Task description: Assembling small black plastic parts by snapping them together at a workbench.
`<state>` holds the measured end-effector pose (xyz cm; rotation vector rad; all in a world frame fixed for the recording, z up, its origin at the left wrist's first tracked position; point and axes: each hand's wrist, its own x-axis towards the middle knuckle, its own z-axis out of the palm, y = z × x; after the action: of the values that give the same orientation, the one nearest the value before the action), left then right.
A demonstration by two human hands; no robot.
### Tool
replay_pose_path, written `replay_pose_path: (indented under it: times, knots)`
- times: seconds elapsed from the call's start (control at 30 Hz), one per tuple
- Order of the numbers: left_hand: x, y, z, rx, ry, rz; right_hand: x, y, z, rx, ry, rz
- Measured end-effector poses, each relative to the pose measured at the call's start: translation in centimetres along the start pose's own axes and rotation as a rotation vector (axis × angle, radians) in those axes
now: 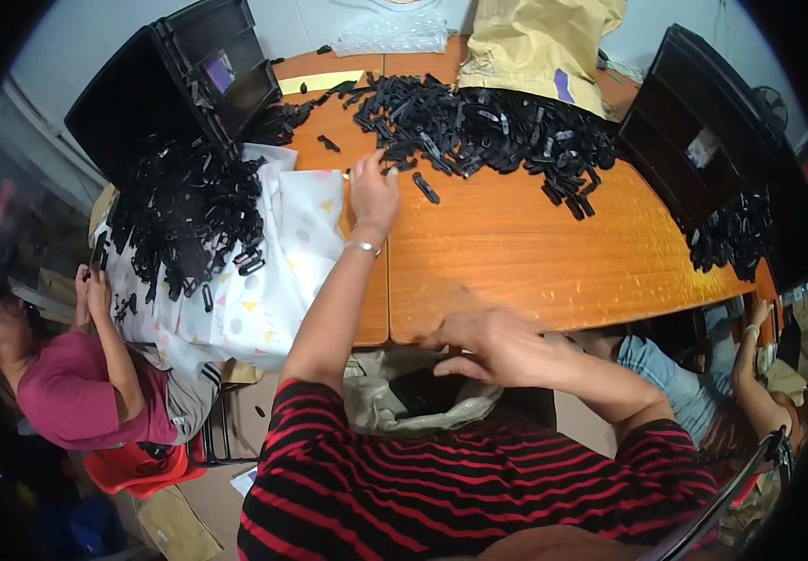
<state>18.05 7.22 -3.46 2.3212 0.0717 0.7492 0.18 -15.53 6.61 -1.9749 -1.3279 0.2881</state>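
My left hand reaches forward over the table, its fingers curled at a small black plastic part by the near edge of a pile. That big pile of black plastic parts spreads along the back of the table. A single part lies just right of the hand. At the table's front edge, my right hand is partly blurred, its thumb apart from the fingers, and no held thing shows. Below it an open pale sack hangs in front of me, with a dark inside.
On the left, a tipped black crate spills black parts onto a patterned sheet, where a person handles pieces. Another black crate with parts stands right, near a second person's arm. A brown paper bag rests behind.
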Motion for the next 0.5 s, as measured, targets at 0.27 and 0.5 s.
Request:
replay_pose_path:
  times: [0.27, 0.5]
  knots:
    - [5.8, -3.2, 2.4, 0.411, -0.259, -0.294, 6.4, -8.7, -7.5, 0.457, 0.0, -0.76]
    - [3.4, -1.2, 3.0, 0.365, -0.385, -0.143, 6.6, -7.3, -10.6, 0.372, 0.027, -0.666]
